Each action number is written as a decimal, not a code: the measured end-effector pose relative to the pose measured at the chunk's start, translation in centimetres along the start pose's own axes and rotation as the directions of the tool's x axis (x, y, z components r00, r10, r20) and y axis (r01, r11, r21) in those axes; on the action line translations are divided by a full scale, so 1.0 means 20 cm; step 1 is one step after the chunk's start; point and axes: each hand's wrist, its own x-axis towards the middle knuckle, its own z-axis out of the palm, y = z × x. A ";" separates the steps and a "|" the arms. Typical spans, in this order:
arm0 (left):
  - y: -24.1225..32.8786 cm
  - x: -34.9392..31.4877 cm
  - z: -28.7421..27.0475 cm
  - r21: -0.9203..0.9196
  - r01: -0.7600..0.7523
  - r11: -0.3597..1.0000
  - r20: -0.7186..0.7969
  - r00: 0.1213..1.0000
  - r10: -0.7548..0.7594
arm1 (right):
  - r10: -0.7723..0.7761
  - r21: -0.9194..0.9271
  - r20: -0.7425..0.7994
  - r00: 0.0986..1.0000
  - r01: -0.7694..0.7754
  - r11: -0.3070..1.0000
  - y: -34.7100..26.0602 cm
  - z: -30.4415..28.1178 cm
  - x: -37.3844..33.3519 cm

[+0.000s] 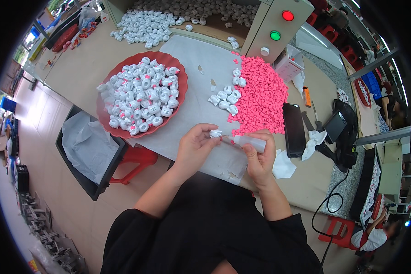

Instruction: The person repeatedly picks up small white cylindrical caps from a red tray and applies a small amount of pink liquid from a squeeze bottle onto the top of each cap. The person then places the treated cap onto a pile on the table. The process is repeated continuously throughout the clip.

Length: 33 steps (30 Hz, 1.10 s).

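- White plastic fills both hands: the left hand point(194, 145) pinches one small white wound piece point(215, 133) in a narrow grip of thumb and fingers, just above the tabletop point(82, 64).
- The right hand point(260, 157) is closed round a small white squeeze bottle point(250, 142), its nozzle pointing at the piece, nearly touching.
- Judged from this, the step in hand is dabbing the piece from the bottle; the next move would call for a steady nozzle and a light squeeze.
- Just beyond, about nine loose white pieces point(224, 97) lie on the white sheet point(192, 105) beside one heap of pink bits point(260, 96), too many to count.
- One red tray point(180, 98) to the left holds dozens of white pieces.
- One dark phone point(294, 129) lies to the right.
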 end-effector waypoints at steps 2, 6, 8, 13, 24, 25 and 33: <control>0.00 0.00 0.00 -0.004 0.011 1.000 0.005 1.000 -0.011 | -0.001 -0.001 0.000 1.000 0.001 1.000 0.00 0.00 0.00; -0.01 0.00 0.00 -0.004 0.011 1.000 0.004 1.000 -0.011 | -0.027 -0.022 0.006 1.000 0.027 0.999 -0.01 0.00 0.01; 0.00 0.00 0.00 -0.002 0.006 1.000 0.003 1.000 -0.006 | -0.043 -0.039 0.011 0.999 0.044 0.998 0.00 0.00 0.01; 0.01 0.00 0.00 -0.006 0.018 1.000 0.001 1.000 -0.017 | -0.065 -0.067 0.015 0.998 0.066 0.996 -0.01 0.00 0.01; 0.00 0.00 0.00 -0.054 0.034 0.998 -0.003 0.999 -0.034 | -0.254 -0.208 0.037 0.967 0.256 0.944 -0.02 0.01 0.02; 0.01 0.00 0.00 -0.054 0.038 0.998 -0.003 0.999 -0.038 | -0.264 -0.212 0.039 0.964 0.266 0.940 -0.02 0.01 0.02; 0.01 0.00 0.00 -0.059 0.042 0.997 -0.010 0.999 -0.043 | -0.262 -0.215 0.034 0.965 0.263 0.941 -0.03 0.02 0.02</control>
